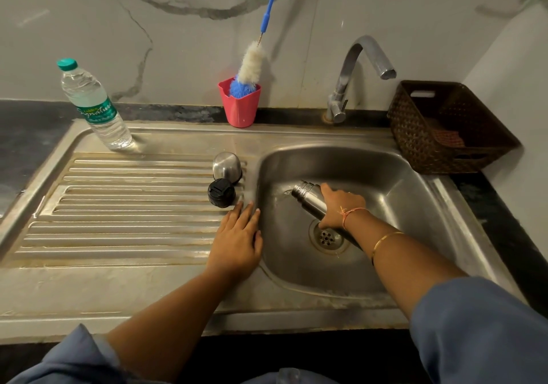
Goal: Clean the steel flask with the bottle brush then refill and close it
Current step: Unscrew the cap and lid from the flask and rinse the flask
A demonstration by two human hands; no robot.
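Observation:
My right hand (pixel 341 207) grips the steel flask (pixel 308 199) inside the sink basin (pixel 394 188). The flask is tipped with its open mouth pointing left, and water runs out of it. My left hand (pixel 237 239) rests flat, fingers apart, on the basin's left rim and holds nothing. The flask's steel cup lid (pixel 226 166) and black stopper (pixel 221 192) stand on the draining board just beyond my left hand. The bottle brush (pixel 250 67), with a blue handle and white and blue bristles, stands in a red cup (pixel 240 106) at the back.
A clear water bottle with a green cap (pixel 92 106) stands at the back left of the draining board (pixel 118 205). The steel tap (pixel 355 78) rises behind the basin, with no water coming from it. A dark woven basket (pixel 444 128) sits at the right.

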